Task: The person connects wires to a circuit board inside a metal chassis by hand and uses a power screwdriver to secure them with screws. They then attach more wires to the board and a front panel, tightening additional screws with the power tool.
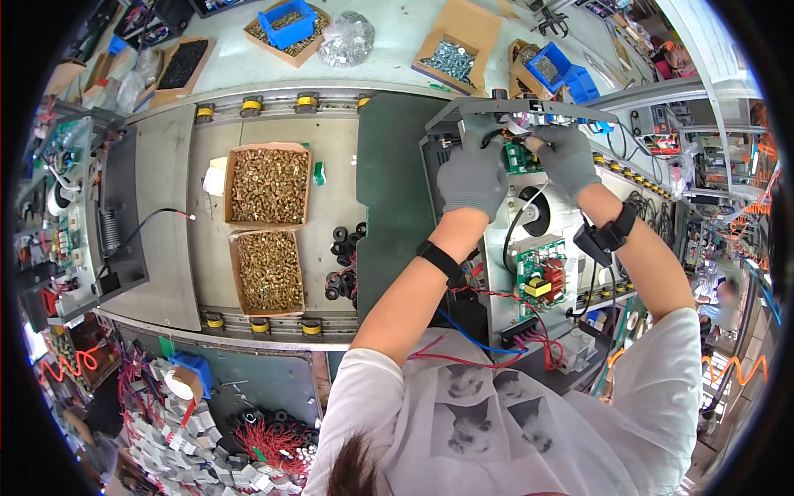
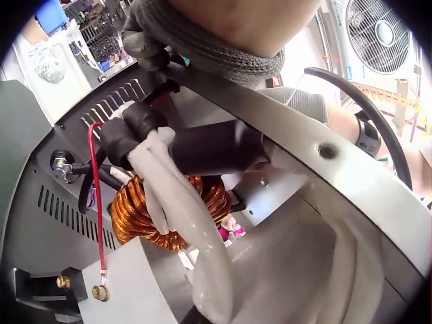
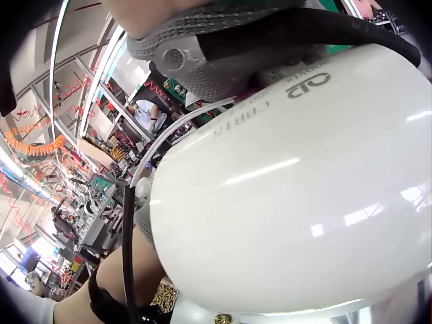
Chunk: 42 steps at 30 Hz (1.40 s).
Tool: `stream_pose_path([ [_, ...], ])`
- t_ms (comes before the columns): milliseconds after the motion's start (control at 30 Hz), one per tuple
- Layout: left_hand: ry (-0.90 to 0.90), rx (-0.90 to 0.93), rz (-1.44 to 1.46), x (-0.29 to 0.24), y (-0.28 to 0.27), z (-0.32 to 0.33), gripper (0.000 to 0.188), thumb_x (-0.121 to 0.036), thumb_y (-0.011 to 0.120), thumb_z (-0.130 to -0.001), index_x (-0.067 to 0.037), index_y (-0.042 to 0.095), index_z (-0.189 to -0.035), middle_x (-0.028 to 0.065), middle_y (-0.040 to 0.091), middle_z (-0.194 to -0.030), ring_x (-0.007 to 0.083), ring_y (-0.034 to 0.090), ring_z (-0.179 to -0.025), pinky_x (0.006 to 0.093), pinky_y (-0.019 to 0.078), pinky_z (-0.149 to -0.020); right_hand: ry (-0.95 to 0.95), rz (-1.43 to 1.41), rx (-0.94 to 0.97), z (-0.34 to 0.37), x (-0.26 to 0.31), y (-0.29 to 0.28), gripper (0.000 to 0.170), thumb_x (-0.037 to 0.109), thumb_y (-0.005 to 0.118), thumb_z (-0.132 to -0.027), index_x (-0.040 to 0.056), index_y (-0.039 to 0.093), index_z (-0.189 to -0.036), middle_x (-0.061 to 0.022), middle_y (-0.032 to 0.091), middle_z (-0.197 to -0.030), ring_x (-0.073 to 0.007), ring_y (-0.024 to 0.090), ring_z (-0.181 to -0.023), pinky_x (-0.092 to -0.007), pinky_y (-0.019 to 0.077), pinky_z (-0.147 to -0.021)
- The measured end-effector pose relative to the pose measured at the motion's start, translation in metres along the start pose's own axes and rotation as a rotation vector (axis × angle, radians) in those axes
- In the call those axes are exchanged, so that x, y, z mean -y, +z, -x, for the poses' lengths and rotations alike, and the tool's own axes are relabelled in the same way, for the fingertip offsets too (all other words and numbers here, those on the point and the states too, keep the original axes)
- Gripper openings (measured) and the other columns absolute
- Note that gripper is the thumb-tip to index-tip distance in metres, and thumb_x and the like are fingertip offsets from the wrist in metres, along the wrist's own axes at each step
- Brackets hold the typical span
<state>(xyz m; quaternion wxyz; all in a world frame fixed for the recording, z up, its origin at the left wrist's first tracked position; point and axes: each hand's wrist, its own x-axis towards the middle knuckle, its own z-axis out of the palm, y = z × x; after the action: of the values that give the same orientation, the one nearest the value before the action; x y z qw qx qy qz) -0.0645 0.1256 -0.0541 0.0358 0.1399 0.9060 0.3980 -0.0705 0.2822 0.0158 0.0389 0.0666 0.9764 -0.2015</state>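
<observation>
My left hand (image 1: 473, 174), in a grey glove, reaches behind the dark front panel (image 1: 529, 107) of an opened electrical unit. Its fingertips are hidden, so I cannot tell its grip. Opposite it, my gloved right hand (image 1: 566, 159) pinches a thin wire among a bundle by the green circuit board (image 1: 521, 157). A large white cylindrical capacitor (image 3: 290, 182) stands under the right wrist, with a black cable (image 3: 310, 30) across its top. The left wrist view shows a copper-wound coil (image 2: 138, 216), white sleeved cables (image 2: 182, 196) and a red wire (image 2: 96, 196) inside the casing.
A second board (image 1: 542, 277) and red and blue wires (image 1: 471, 355) lie nearer my body. Two boxes of brass fittings (image 1: 269, 186) stand on the conveyor at left, beside black rings (image 1: 341, 285). Trays of screws (image 1: 451, 59) line the far bench. Another unit (image 1: 70, 215) stands far left.
</observation>
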Motion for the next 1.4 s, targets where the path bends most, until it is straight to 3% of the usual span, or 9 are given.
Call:
stream_pose_path([
  [200,0.017,-0.058,0.052,0.003,0.002,0.000,0.036,-0.016,0.061,-0.072,-0.021,0.064,-0.108,0.0103,0.052,-0.097,0.0277,0.060,-0.080,0.0394,0.0506,-0.064,0.025,0.297,0.044,0.000,0.017,-0.006,0.018,0.024,0.060,-0.082,0.0146,0.071,-0.094,-0.0129,0.066,-0.087,-0.0321,0.062,-0.079,-0.0395,0.0481,-0.071],
  [467,0.111,-0.114,0.070,0.008,0.006,0.005,0.034,-0.010,0.063,-0.067,-0.017,0.064,-0.100,0.0082,0.052,-0.092,0.0275,0.057,-0.081,0.0390,0.0482,-0.064,-0.257,0.408,-0.077,0.017,0.013,0.001,0.018,0.013,0.055,-0.079,0.0101,0.068,-0.091,-0.0116,0.062,-0.084,-0.0306,0.060,-0.075,-0.0401,0.0479,-0.065],
  [833,0.374,-0.175,-0.139,0.013,0.016,-0.006,0.033,-0.012,0.061,-0.068,-0.013,0.062,-0.101,0.0070,0.053,-0.094,0.0270,0.055,-0.087,0.0404,0.0431,-0.068,-0.236,0.423,0.060,0.006,0.005,0.008,0.018,0.009,0.055,-0.074,0.0064,0.066,-0.087,-0.0140,0.060,-0.088,-0.0308,0.060,-0.085,-0.0395,0.0493,-0.071],
  [967,0.425,-0.195,-0.082,0.013,0.007,-0.007,0.027,-0.011,0.060,-0.071,-0.012,0.062,-0.098,0.0091,0.055,-0.095,0.0291,0.055,-0.085,0.0416,0.0428,-0.069,-0.209,0.339,0.079,0.005,0.005,-0.006,0.018,0.008,0.055,-0.072,0.0037,0.066,-0.085,-0.0131,0.060,-0.082,-0.0331,0.058,-0.078,-0.0417,0.0476,-0.068],
  [1067,0.462,-0.167,0.109,0.023,-0.008,-0.001,0.024,-0.012,0.060,-0.074,-0.008,0.061,-0.098,0.0120,0.056,-0.101,0.0315,0.054,-0.089,0.0425,0.0427,-0.075,-0.218,-0.156,0.167,0.023,-0.009,-0.038,0.026,0.021,0.059,-0.077,0.0076,0.068,-0.098,-0.0143,0.063,-0.092,-0.0285,0.063,-0.081,-0.0373,0.0491,-0.073],
  [1100,0.458,-0.320,0.136,0.024,-0.012,0.001,0.027,-0.012,0.061,-0.073,-0.006,0.061,-0.099,0.0131,0.056,-0.101,0.0325,0.053,-0.091,0.0428,0.0422,-0.078,-0.245,-0.191,0.073,0.024,-0.031,-0.040,0.026,0.025,0.061,-0.077,0.0090,0.070,-0.096,-0.0125,0.065,-0.088,-0.0276,0.064,-0.078,-0.0365,0.0494,-0.071],
  [1233,0.510,-0.657,-0.073,-0.012,-0.032,-0.025,0.040,-0.014,0.067,-0.069,-0.001,0.057,-0.106,0.0160,0.054,-0.104,0.0346,0.050,-0.098,0.0428,0.0407,-0.082,0.238,0.065,0.039,0.008,-0.061,-0.060,0.019,0.020,0.059,-0.079,0.0092,0.069,-0.090,-0.0111,0.066,-0.094,-0.0282,0.064,-0.086,-0.0378,0.0495,-0.074],
  [1333,0.437,-0.485,-0.162,-0.049,-0.036,-0.043,0.056,-0.018,0.073,-0.067,-0.003,0.051,-0.116,0.0179,0.052,-0.108,0.0345,0.050,-0.100,0.0435,0.0403,-0.084,-0.054,0.118,0.137,-0.012,-0.099,-0.031,0.023,0.019,0.058,-0.078,0.0090,0.066,-0.097,-0.0119,0.063,-0.106,-0.0282,0.060,-0.098,-0.0378,0.0480,-0.079],
  [1400,0.486,-0.469,-0.305,-0.048,-0.029,-0.050,0.073,-0.024,0.079,-0.062,-0.004,0.045,-0.123,0.0183,0.051,-0.110,0.0336,0.050,-0.103,0.0440,0.0399,-0.086,-0.577,0.247,0.182,-0.027,-0.119,-0.004,0.029,0.019,0.058,-0.079,0.0076,0.062,-0.105,-0.0125,0.060,-0.111,-0.0285,0.056,-0.104,-0.0369,0.0466,-0.082],
])
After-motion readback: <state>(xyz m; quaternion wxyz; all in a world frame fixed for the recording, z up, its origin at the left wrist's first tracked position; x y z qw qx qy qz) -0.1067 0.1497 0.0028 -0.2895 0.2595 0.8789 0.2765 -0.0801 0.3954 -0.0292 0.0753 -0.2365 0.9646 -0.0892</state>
